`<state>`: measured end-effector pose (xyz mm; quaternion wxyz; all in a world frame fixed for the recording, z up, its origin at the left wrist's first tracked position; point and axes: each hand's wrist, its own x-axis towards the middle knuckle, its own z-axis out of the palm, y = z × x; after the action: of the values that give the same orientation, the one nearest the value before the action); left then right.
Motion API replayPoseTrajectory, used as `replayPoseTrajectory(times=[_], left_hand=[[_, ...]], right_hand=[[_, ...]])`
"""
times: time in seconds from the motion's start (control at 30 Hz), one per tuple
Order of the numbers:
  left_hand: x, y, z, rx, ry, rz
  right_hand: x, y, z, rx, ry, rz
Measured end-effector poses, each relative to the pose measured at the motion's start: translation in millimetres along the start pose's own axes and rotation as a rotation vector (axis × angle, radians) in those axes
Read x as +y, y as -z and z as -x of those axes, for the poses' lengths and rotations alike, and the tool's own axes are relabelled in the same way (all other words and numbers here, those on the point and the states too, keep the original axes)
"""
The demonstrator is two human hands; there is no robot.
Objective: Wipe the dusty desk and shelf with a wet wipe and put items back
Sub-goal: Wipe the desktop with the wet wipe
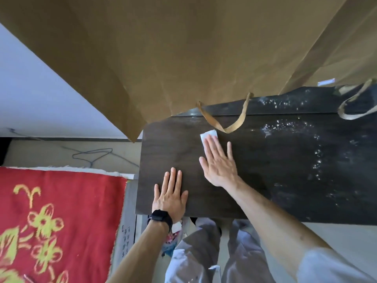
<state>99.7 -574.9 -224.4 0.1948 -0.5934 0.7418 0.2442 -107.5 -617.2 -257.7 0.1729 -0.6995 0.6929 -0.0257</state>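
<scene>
A dark wood bench fills the middle and right of the view. The left part looks clean and dull. White dust speckles the right part and the strip behind a seam at the back.

The wipe, a small white folded pad, lies on the bench near the back edge, left of centre. The right hand presses it flat with straight fingers; its grip is fully open, and only the fingertips cover the wipe. The left hand, with a black watch on the wrist, rests palm down near the front edge, its grip open and empty.

A brown paper bag hangs over the back, its handle touching the bench just beside the wipe.

To the left are a pale wall, a floor with a loose cable, and a red cloth with yellow flowers.
</scene>
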Motion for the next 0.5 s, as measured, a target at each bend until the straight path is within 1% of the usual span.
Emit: replayPoseTrajectory(times=[0.03, 0.07, 0.1, 0.2, 0.23, 0.27, 0.3, 0.33, 0.37, 0.43, 0.47, 0.5], left_hand=[[1.4, 0.9, -0.1, -0.006, 0.006, -0.002], [3.1, 1.0, -0.2, -0.012, 0.012, 0.0], [5.0, 0.8, 0.4, -0.01, 0.018, 0.004], [9.3, -1.0, 1.1, 0.003, 0.032, 0.005], [9.9, -0.8, 1.8, -0.001, 0.037, 0.006], [10.1, -0.4, 2.4, 0.0, 0.04, 0.006], [10.4, 0.4, 2.6, -0.001, 0.044, 0.005], [11.4, 2.4, 2.7, -0.004, 0.048, 0.003], [13.2, 4.6, 2.7, -0.004, 0.05, -0.001], [18.4, 9.0, 2.4, 0.004, 0.056, -0.008], [21.5, 11.3, 2.2, 0.0, 0.066, -0.004], [24.4, 13.0, 1.7, 0.002, 0.078, 0.001]], right_hand=[[7.8, 3.7, -5.0, -0.013, 0.06, 0.003], [22.5, 8.5, -8.9, -0.007, 0.066, 0.011], [41.8, 13.1, -12.7, 0.01, 0.01, 0.023], [104.0, 35.0, -21.0, 0.031, -0.366, -0.056], [113.6, 40.5, -22.1, 0.036, -0.471, -0.089], [114.1, 41.7, -23.1, 0.051, -0.551, -0.11], [105.6, 40.8, -26.1, 0.076, -0.591, -0.126], [90.1, 38.1, -29.2, 0.093, -0.576, -0.13], [71.5, 33.6, -31.6, 0.091, -0.495, -0.107], [34.6, 22.7, -34.9, 0.051, -0.221, -0.038], [24.3, 18.0, -35.2, 0.032, -0.113, -0.009], [22.0, 17.2, -36.1, 0.017, -0.056, 0.012]])
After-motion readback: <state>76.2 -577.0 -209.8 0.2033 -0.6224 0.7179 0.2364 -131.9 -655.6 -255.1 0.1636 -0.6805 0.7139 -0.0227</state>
